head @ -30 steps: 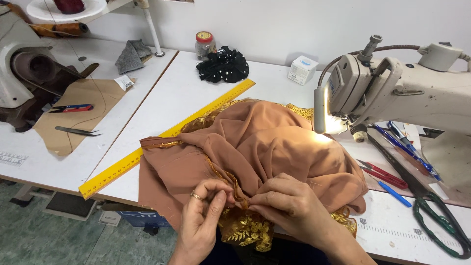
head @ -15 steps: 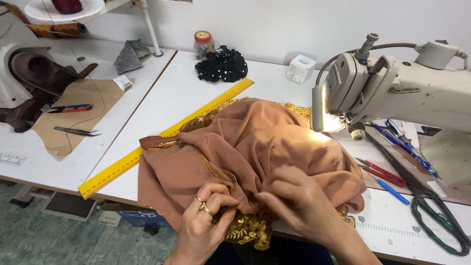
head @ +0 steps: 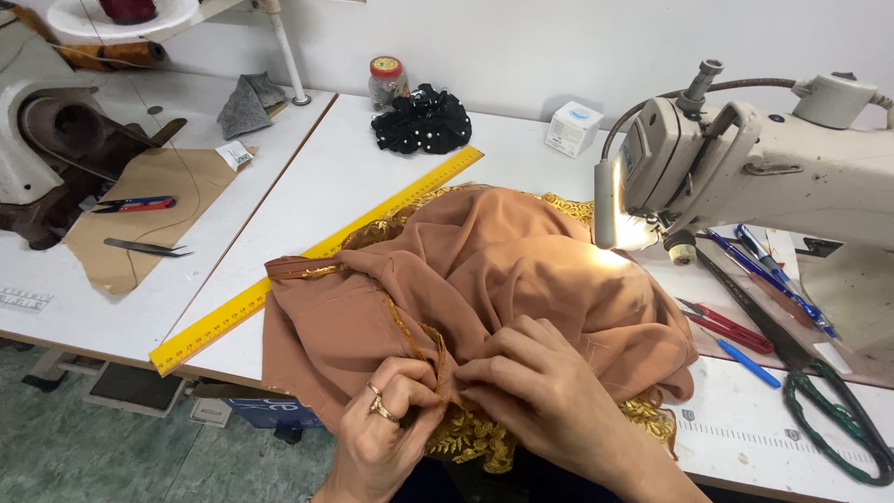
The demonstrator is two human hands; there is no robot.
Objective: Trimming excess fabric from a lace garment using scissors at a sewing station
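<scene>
Pinching the gold-trimmed edge of the tan fabric [head: 484, 279] at six o'clock on the desk [head: 354, 168], the left hand [head: 386, 428] and right hand [head: 540, 391] both close on its seam, fingertips nearly touching. Judging by this, the seam is being worked; next calls for steady grip, sewing machine [head: 745, 168] at two o'clock

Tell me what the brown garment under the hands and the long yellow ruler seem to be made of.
The brown garment looks like a thin, soft woven fabric with a matte finish: it bunches in loose folds, and gold embroidered trim shows at its edge. The yellow ruler looks rigid, probably plastic or painted wood; its flat, straight, evenly coloured face leaves that open.
</scene>
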